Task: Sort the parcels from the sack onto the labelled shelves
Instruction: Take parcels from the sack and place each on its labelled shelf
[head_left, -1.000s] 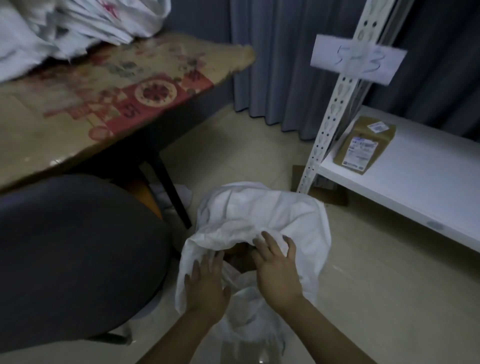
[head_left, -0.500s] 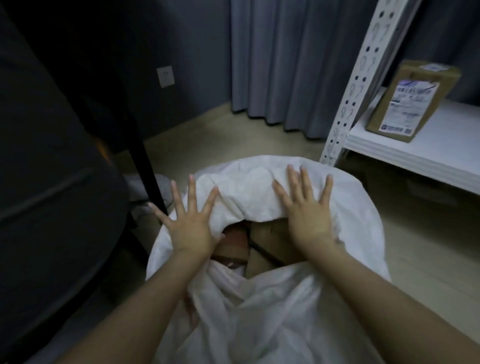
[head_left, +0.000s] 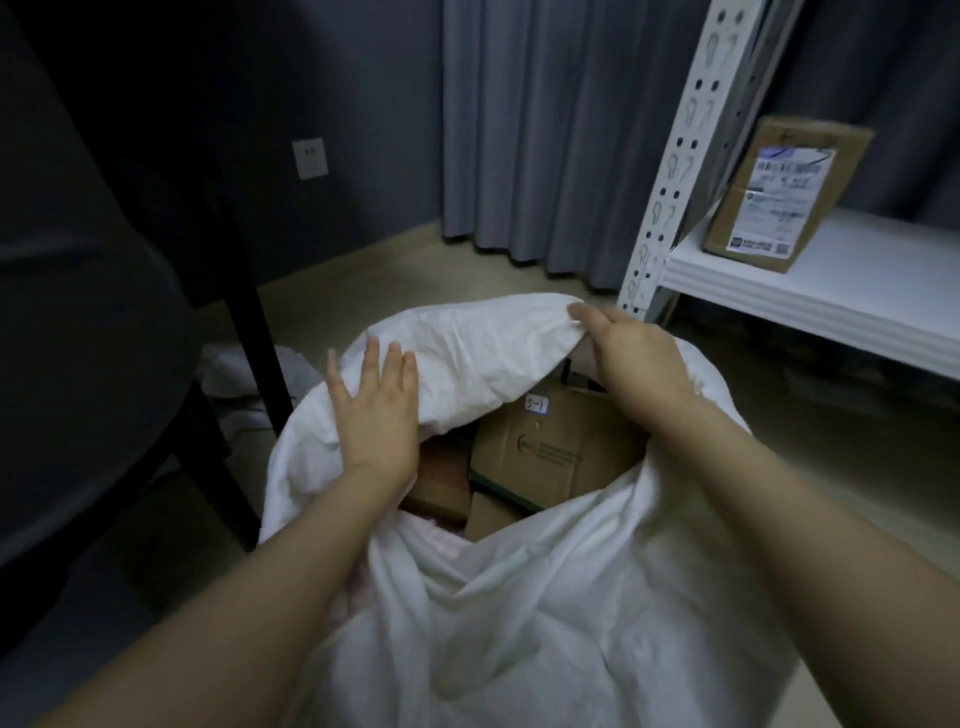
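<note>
Several brown cardboard parcels (head_left: 556, 457) sit in the limp white cloth sack (head_left: 519, 623) on the beige floor (head_left: 374, 265). My right hand (head_left: 639, 364) pinches its rim; my left hand (head_left: 376, 415) presses it flat-fingered. Stiff, probably light boxes: grasp by the upper edges.

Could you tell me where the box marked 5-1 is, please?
Head view: the 5-1 box lies inside the white sack, centre-right, just below the right hand gripping its rim.

The right hand (head_left: 641, 364) pinches the white sack (head_left: 519, 597) at its far rim, while the left hand (head_left: 376, 415) lies flat on the rim. Between them, a cardboard parcel (head_left: 550, 462) tagged 5-1 shows inside.
</note>
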